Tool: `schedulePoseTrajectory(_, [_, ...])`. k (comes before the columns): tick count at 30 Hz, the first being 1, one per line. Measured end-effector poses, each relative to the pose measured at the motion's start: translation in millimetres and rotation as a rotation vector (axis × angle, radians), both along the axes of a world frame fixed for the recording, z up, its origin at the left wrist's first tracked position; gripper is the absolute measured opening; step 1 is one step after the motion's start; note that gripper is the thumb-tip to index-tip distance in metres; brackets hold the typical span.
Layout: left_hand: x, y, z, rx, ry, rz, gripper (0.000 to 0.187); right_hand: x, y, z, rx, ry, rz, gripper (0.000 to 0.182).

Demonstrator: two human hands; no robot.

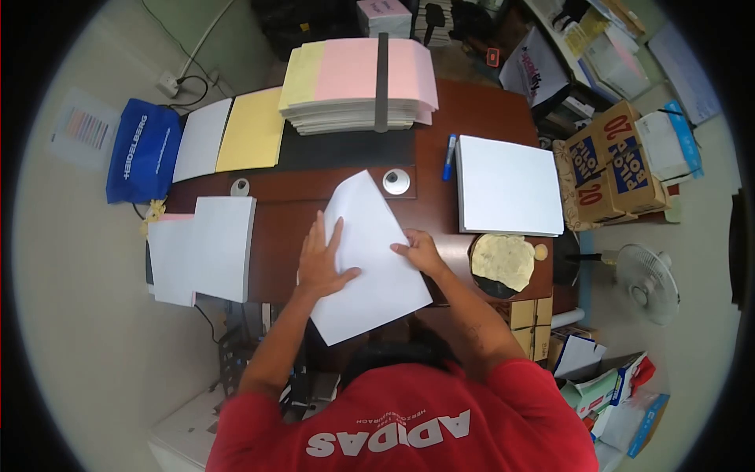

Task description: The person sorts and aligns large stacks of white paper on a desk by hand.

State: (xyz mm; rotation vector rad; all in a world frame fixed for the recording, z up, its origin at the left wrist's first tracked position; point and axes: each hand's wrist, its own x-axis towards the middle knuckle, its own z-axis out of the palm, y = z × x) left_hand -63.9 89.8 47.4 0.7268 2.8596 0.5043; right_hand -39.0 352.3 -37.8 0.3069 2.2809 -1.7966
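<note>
White paper (373,271), one sheet or a thin stack, lies at a slant across the front of the brown desk, its near corner hanging past the edge. Its far end is slightly curled. My left hand (321,256) rests on the paper's left side, fingers stretched and thumb spread over the surface. At the right edge, my right hand (421,252) pinches the paper with the thumb on top; its other fingers are partly hidden. A tall white paper stack (511,185) stands to the right, and another white stack (224,248) to the left.
A strapped pile of pink and yellow paper (354,71) stands at the back. A blue marker (449,157) lies beside the right stack. A round pad (503,262) with a cream top sits front right. Cardboard boxes (617,161) and a fan (646,283) are farther right.
</note>
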Motion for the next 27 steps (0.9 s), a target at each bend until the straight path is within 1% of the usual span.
schedulePoseTrajectory(1, [2.8, -2.6, -0.9, 0.092, -0.030, 0.045, 0.105, 6.3, 1.8, -6.5, -0.076, -0.034, -0.015, 0.032])
schedulePoseTrajectory(2, [-0.9, -5.6, -0.6, 0.185, -0.052, 0.093, 0.102, 10.4, 2.8, -12.0, -0.078, -0.040, -0.003, 0.032])
schedulePoseTrajectory(4, [-21.6, -37.8, -20.1, 0.807, -0.467, 0.392, 0.080, 5.5, 2.3, -1.5, 0.001, -0.068, -0.014, 0.031])
schedulePoseTrajectory(5, [-26.6, -57.2, -34.1, 1.410, -0.711, 0.493, 0.072, 3.4, -0.5, 16.4, 0.106, -0.108, -0.011, 0.032])
schedulePoseTrajectory(6, [-27.8, -83.2, -31.1, 1.488, -0.913, 0.542, 0.072, 1.7, -3.6, 13.0, 0.105, -0.103, 0.002, 0.032])
schedulePoseTrajectory(8, [-3.2, -111.7, -22.7, 1.643, -1.192, 0.586, 0.069, -1.6, -4.9, -5.6, 0.043, -0.134, -0.085, 0.032])
schedulePoseTrajectory(9, [13.2, -113.1, -28.8, 1.648, -1.187, 0.590, 0.069, -2.0, -5.7, -1.5, 0.043, -0.134, -0.078, 0.032])
schedulePoseTrajectory(11, [43.3, -107.1, -54.0, 1.169, -0.946, 0.734, 0.063, -9.0, -8.8, 18.1, 0.048, -0.321, -0.064, 0.033])
schedulePoseTrajectory(12, [50.9, -99.3, -64.3, 1.175, -0.939, 0.741, 0.063, -14.3, -10.9, 24.8, 0.049, -0.319, -0.054, 0.033])
schedulePoseTrajectory(14, [61.9, -76.9, -78.6, 0.970, -0.566, 0.873, 0.046, -27.8, -14.9, 40.0, 0.216, -0.416, 0.068, 0.048])
schedulePoseTrajectory(15, [64.1, -70.8, -78.7, 0.978, -0.560, 0.881, 0.046, -34.5, -18.3, 56.4, 0.221, -0.411, 0.078, 0.048])
schedulePoseTrajectory(17, [71.0, -60.2, -78.7, 0.825, -0.331, 0.933, 0.042, -40.1, -28.3, 103.1, -0.056, -0.482, 0.126, 0.060])
schedulePoseTrajectory(18, [76.7, -53.1, -74.3, 0.829, -0.329, 0.943, 0.042, -39.6, -37.3, 123.1, -0.051, -0.483, 0.136, 0.060])
schedulePoseTrajectory(20, [83.5, -37.6, -55.4, 0.656, -0.099, 0.937, 0.047, -38.9, -61.3, 160.7, -0.058, -0.454, 0.272, 0.073])
schedulePoseTrajectory(21, [86.2, -31.3, -49.7, 0.690, -0.121, 0.952, 0.047, -35.9, -71.7, 174.7, -0.027, -0.401, 0.381, 0.093])
schedulePoseTrajectory(22, [89.2, -25.3, -50.3, 0.694, -0.118, 0.952, 0.047, -31.8, -85.6, 163.0, -0.023, -0.398, 0.382, 0.093])
schedulePoseTrajectory(24, [97.2, -15.4, -52.5, 0.813, -0.064, 0.972, 0.051, -18.4, -118.3, 129.1, 0.354, -0.065, 0.262, 0.108])
schedulePoseTrajectory(25, [101.2, -10.2, -52.2, 0.821, -0.080, 0.987, 0.053, -10.1, -131.1, 128.4, 0.353, -0.066, 0.262, 0.108])
schedulePoseTrajectory(27, [109.2, 0.5, -46.9, 0.841, -0.067, 1.004, 0.053, 3.7, -150.9, 126.8, 0.571, -0.008, 0.239, 0.115])
